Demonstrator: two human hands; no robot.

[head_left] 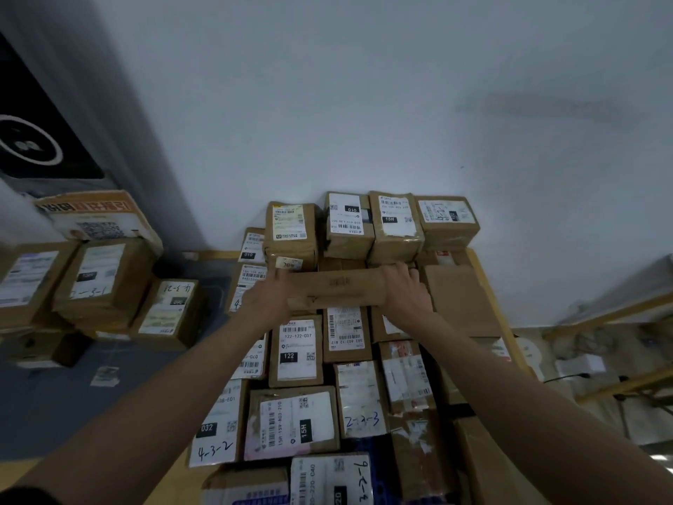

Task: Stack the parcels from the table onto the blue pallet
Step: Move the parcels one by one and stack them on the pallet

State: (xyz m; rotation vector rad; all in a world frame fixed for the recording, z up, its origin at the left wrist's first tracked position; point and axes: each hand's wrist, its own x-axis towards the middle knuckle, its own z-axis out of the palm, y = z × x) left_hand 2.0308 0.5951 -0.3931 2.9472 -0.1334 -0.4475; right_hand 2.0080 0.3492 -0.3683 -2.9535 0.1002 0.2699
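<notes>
Mid-frame, a long flat parcel (337,289) spans between both hands: the left hand (267,298) grasps its left end, the right hand (406,293) curls over its right end. It hovers above stacked parcels (295,353), just below a back row of boxes (395,224).

Both forearms are bare; a dark sleeve (22,497) edge shows at the left.
</notes>
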